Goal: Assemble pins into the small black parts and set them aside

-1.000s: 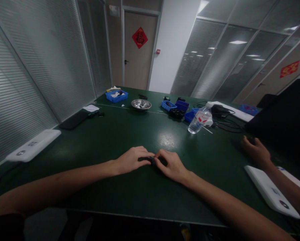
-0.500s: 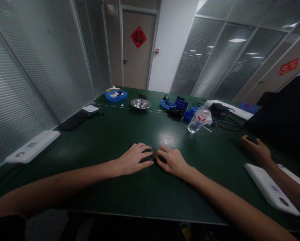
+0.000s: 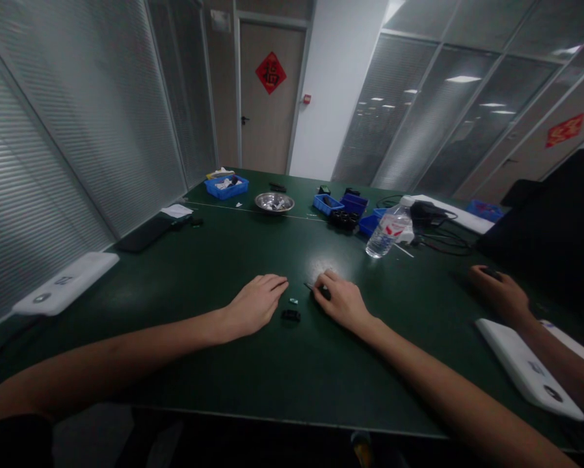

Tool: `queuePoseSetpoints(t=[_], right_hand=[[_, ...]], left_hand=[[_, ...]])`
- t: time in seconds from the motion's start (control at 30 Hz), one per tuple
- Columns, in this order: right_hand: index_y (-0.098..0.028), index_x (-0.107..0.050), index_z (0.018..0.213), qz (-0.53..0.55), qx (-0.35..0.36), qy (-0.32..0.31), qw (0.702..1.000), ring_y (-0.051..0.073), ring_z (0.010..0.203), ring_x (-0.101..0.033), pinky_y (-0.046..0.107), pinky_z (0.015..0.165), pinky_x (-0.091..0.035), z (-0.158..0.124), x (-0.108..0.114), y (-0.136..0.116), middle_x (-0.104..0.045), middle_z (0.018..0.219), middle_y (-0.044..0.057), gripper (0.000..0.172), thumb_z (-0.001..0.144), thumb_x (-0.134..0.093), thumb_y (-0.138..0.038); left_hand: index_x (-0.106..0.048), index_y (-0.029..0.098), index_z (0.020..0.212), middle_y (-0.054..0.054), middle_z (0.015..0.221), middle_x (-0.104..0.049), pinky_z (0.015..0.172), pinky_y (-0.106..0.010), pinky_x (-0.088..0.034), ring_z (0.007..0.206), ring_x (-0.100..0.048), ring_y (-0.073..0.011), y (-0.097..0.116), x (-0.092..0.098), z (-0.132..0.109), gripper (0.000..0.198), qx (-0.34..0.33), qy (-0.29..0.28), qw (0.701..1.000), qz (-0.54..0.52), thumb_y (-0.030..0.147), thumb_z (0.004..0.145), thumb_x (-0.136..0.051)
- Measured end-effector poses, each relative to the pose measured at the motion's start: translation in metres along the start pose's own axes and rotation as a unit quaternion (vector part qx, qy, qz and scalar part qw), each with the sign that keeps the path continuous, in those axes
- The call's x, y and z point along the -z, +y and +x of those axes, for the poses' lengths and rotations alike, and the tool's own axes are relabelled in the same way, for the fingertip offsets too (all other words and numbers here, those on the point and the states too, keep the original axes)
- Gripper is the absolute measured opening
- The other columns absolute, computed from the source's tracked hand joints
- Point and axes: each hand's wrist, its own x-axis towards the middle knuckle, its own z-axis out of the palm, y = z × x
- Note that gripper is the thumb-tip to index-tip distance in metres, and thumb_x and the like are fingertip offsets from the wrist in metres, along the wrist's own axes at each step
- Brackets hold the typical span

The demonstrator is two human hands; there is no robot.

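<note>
My left hand (image 3: 255, 304) lies palm down on the dark green table, fingers stretched out together and nothing visible in them. Just right of its fingertips is a small greenish piece (image 3: 293, 301), like a tiny circuit board. Nearer to me lies a small black plastic part (image 3: 291, 315), apart from both hands. My right hand (image 3: 339, 298) is closed around a small dark-handled tool (image 3: 325, 292). Its thin metal tip points left, above and to the right of the greenish piece. The palm hides part of the handle, so its exact kind is unclear.
A water bottle (image 3: 388, 229) stands ahead on the right, near blue trays (image 3: 327, 204) and cables. Further back sit a metal bowl (image 3: 274, 203) and a blue basket (image 3: 227, 188). White devices (image 3: 67, 283) flank me; another person's hand (image 3: 501, 289) is at right.
The hands have moved apart, leaving the black part and greenish piece on the table between them. My right hand has shifted up and right with the tool; my left fingers have straightened.
</note>
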Motion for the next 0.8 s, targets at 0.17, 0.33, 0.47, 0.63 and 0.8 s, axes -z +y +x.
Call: queuePoseSetpoints(t=[0.17,0.33,0.47,0.63,0.8], right_hand=[[-0.023,-0.060,0.096,0.010,-0.004,0.000,1.000,0.015,0.075,-0.058,0.027,0.062,-0.035,0.000,0.000,0.000,-0.062,0.099,0.001,0.011,0.098,-0.055,-0.033],[-0.023,-0.060,0.096,0.013,-0.004,0.002,1.000,0.015,0.074,-0.058,0.027,0.062,-0.035,0.001,-0.001,0.000,-0.062,0.098,0.001,0.012,0.098,-0.055,-0.034],[-0.023,-0.059,0.097,0.017,-0.012,0.009,1.000,0.016,0.073,-0.059,0.027,0.062,-0.035,0.001,-0.005,0.000,-0.065,0.095,0.002,0.014,0.099,-0.053,-0.035],[-0.022,-0.056,0.095,0.127,-0.070,0.040,0.989,0.015,0.059,-0.053,0.027,0.058,-0.034,0.000,-0.001,0.000,-0.059,0.069,-0.003,0.024,0.097,-0.056,-0.046],[-0.022,-0.044,0.066,0.303,-0.001,0.167,0.938,0.013,0.054,-0.044,0.028,0.057,-0.037,-0.007,0.032,-0.039,-0.044,0.059,-0.003,0.041,0.101,-0.049,-0.044]], left_hand=[[-0.056,0.016,0.142,-0.012,0.148,-0.053,0.112,-0.044,-0.039,0.137,-0.048,-0.0262,0.001,0.002,-0.001,0.042,-0.005,-0.011,1.000,0.026,0.024,0.105,-0.040],[-0.055,0.016,0.143,-0.012,0.148,-0.053,0.112,-0.043,-0.039,0.137,-0.047,-0.0251,-0.003,-0.002,-0.001,0.042,-0.012,-0.005,1.000,0.028,0.024,0.105,-0.039],[-0.055,0.016,0.143,-0.012,0.147,-0.054,0.111,-0.043,-0.039,0.136,-0.048,-0.0252,-0.002,-0.001,0.000,0.042,-0.013,-0.005,0.999,0.031,0.024,0.105,-0.040],[-0.055,0.017,0.144,-0.011,0.148,-0.054,0.112,-0.043,-0.038,0.136,-0.048,-0.0248,-0.002,0.001,-0.002,0.042,-0.011,-0.007,1.000,0.023,0.025,0.105,-0.040],[-0.056,0.019,0.141,-0.009,0.146,-0.055,0.111,-0.043,-0.038,0.135,-0.048,-0.0240,-0.005,-0.001,-0.002,0.040,-0.008,0.003,1.000,-0.006,0.024,0.105,-0.042]])
